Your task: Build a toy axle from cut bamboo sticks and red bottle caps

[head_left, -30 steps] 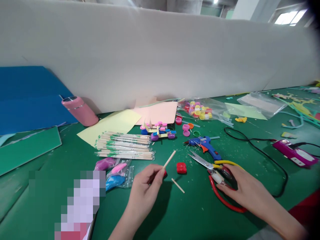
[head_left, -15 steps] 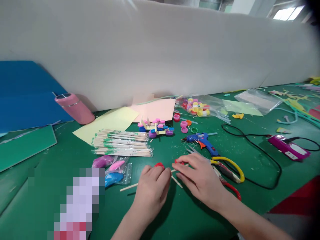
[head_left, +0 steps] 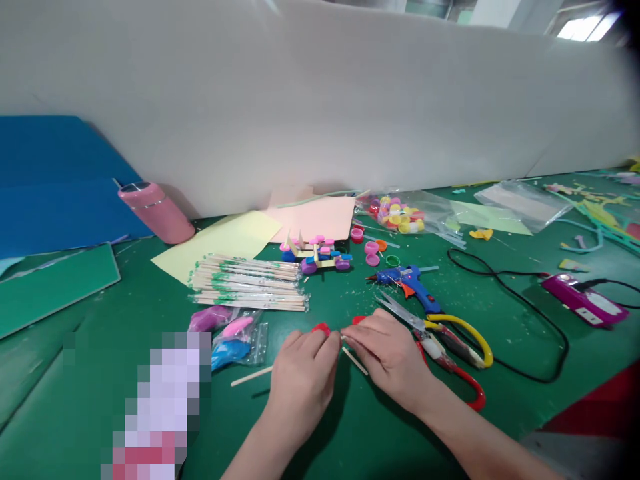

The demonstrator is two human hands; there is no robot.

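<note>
- Left hand [head_left: 303, 377] pinched on the wooden stick [head_left: 251, 376], beside a red cap [head_left: 321, 328], low over the green mat [head_left: 380, 433].
- Right hand [head_left: 393, 353] closed on the second red cap [head_left: 358, 321], at the stick's tip.
- Judged: cap is being fitted to the stick, which needs a straight, centred push.

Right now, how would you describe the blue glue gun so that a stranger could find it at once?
On the green table, look just beyond the right hand and the scissors. The glue gun lies there on its side; it is the only blue tool, with an orange trigger.
</note>
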